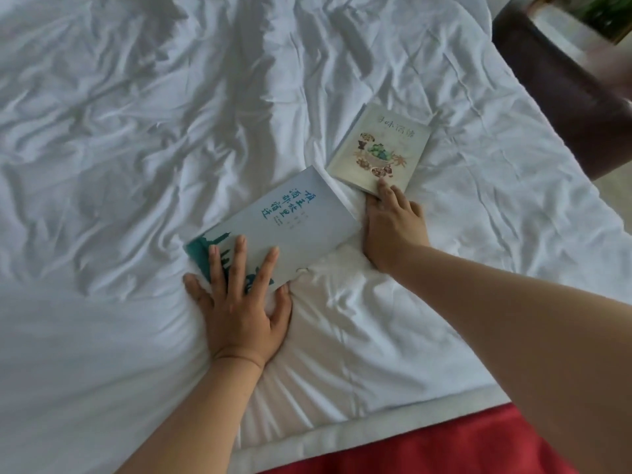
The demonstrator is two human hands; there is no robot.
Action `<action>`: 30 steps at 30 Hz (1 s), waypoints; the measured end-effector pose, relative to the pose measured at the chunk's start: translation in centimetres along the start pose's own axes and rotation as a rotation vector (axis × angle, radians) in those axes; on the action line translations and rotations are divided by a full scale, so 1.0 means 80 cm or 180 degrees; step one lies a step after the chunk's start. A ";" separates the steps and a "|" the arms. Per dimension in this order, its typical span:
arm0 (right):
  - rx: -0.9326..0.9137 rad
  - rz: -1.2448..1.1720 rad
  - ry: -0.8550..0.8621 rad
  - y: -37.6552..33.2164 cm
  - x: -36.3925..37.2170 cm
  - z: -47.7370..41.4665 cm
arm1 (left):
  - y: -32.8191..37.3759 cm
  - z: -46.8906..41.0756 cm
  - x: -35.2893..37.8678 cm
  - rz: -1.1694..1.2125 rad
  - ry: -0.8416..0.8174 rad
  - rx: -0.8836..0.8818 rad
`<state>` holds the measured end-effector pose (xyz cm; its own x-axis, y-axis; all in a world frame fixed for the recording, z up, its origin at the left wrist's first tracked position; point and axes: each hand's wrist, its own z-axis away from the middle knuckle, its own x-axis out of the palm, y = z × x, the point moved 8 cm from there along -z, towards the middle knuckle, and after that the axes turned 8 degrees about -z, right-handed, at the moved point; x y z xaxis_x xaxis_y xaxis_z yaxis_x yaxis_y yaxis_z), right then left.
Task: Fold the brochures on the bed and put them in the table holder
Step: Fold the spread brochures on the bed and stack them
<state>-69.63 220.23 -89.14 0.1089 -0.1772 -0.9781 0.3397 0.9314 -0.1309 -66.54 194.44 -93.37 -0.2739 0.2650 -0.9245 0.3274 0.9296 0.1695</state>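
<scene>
From the head camera, looking down over the bed, both brochures lay on the rumpled white duvet, near its right-hand side and within easy reach of the person leaning over it.

The blue brochure sat at a slant, closed, its teal-printed end nearest the person. The left hand lay flat across that near corner with the fingers straight and spread, grasping nothing. The thumb rested on the bedding just beside the paper's edge. It looked to me like a hold-down, pinning the sheet so it would not slide on the soft cover while the crease was set.

Just beyond it, apart by a narrow strip of sheet, was the smaller beige brochure with a food picture on the cover. The right hand reached to its near edge, one fingertip on the cover and the others at or under the rim. I could not tell whether it pinched the paper or merely touched it. My guess was that it was about to draw this one closer or lift it.

A dark table showed at the upper right, blurred, well apart from both brochures, and no holder could be made out on it. A red cloth ran along the bottom edge.
</scene>
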 end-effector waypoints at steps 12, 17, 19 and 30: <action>-0.0343 0.0146 -0.0248 -0.015 0.048 0.210 | 0.007 0.039 -0.055 0.0023 -0.0544 0.0155; -0.0418 0.0301 -0.0569 -0.031 0.064 0.309 | -0.008 0.112 -0.095 0.0109 -0.1084 0.0139; -0.0420 0.0276 -0.0717 -0.038 0.068 0.358 | -0.013 0.160 -0.121 0.0083 -0.1249 0.0118; -0.1244 0.0054 -0.0277 -0.081 0.080 0.666 | 0.011 0.449 -0.260 -0.0311 -0.2139 0.0080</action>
<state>-21.32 196.13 -85.96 0.1959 -0.1715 -0.9655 -0.0418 0.9822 -0.1830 -28.06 180.56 -86.24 0.3153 -0.0443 -0.9480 0.3530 0.9327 0.0738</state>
